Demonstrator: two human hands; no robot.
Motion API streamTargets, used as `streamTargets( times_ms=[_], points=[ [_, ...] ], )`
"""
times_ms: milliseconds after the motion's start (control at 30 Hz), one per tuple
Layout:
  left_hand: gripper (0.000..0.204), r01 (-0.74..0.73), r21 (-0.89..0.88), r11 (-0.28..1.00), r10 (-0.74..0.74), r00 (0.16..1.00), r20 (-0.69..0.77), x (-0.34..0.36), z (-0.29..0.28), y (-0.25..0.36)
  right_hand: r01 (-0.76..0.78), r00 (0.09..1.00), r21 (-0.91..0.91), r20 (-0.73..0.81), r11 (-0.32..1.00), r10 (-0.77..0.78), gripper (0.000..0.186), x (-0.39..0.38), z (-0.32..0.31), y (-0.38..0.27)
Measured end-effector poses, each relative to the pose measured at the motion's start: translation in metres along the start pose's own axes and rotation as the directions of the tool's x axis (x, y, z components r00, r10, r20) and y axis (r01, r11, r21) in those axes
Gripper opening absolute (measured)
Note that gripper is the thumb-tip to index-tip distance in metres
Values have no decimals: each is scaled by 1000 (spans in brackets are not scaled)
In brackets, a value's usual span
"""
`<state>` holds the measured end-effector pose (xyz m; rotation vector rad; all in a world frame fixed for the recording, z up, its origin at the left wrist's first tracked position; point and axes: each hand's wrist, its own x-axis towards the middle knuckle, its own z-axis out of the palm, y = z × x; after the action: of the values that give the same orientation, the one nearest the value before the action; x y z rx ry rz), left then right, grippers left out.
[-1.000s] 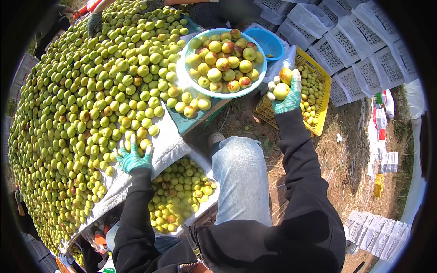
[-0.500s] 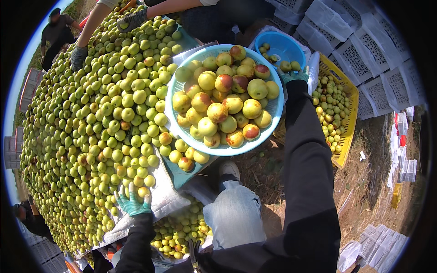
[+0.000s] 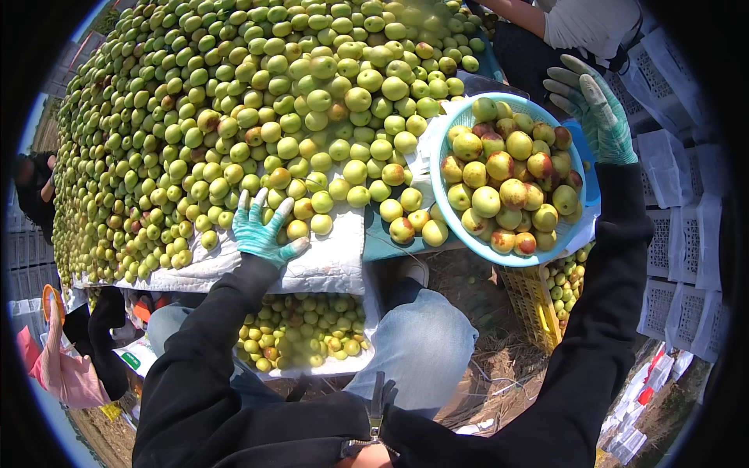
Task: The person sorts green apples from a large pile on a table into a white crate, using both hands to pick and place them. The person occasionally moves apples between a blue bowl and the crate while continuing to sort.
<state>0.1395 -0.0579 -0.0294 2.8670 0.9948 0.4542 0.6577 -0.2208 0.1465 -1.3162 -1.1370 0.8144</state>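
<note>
My left hand [image 3: 261,234], in a green-and-white glove, lies with fingers spread at the edge of a large pile of green fruit [image 3: 234,78] on a white padded sheet [image 3: 320,261]. My right hand [image 3: 597,113], gloved alike, is raised with fingers apart and nothing in it, beside the upper right of a pale blue basket [image 3: 438,179] full of red-blotched yellow-green fruit. A darker blue basin [image 3: 591,187] is partly hidden behind that basket. More fruit fills a white-lined container [image 3: 300,335] below the sheet.
A yellow crate [image 3: 523,300] of smaller fruit stands under the basket. Stacked pale crates with white liners [image 3: 671,242] line the right. A co-worker's arm and white sleeve [image 3: 573,23] are at top right; other people [image 3: 35,195] are at left, one in pink [image 3: 74,374].
The view has swung, shifting the scene. My right hand has let go of the fruit it held and drawn back from over the blue basin. My left hand still rests at the pile's edge.
</note>
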Motion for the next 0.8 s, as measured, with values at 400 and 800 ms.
streamTargets(
  times_ms=[400, 800],
  points=[
    [75, 87, -28, 996, -85, 994, 65, -3, 2, -6, 228, 921, -969, 248, 99, 302, 47, 129, 237, 90],
    [72, 77, -108, 991, -70, 995, 65, -4, 5, -12, 221, 902, -972, 237, 85, 361, 58, 95, 307, 79]
  ],
)
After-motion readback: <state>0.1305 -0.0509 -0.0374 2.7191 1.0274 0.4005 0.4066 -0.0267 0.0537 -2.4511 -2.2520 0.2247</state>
